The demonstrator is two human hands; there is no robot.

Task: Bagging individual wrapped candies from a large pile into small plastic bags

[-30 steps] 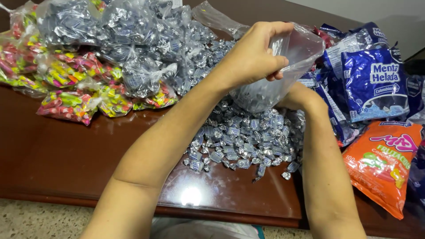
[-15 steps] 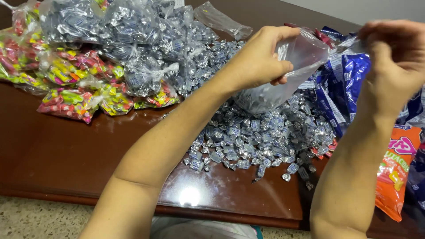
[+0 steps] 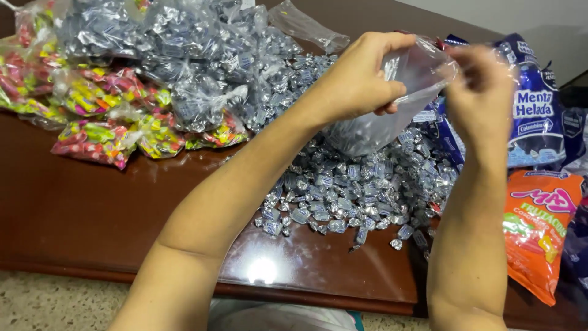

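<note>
My left hand (image 3: 361, 79) and right hand (image 3: 481, 92) pinch the clear bag's (image 3: 392, 104) mouth above loose silver candies (image 3: 361, 190) on the brown desk (image 3: 92, 208).

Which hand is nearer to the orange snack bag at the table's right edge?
Right. The right hand is raised above the orange snack bag; the left hand holds the clear plastic bag farther left.

We have one view only — a camera worn on the head, looking steeply down and forward over the near edge of the brown tabletop (image 3: 92, 214). It sits close — our forearms fill the lower frame.
</note>
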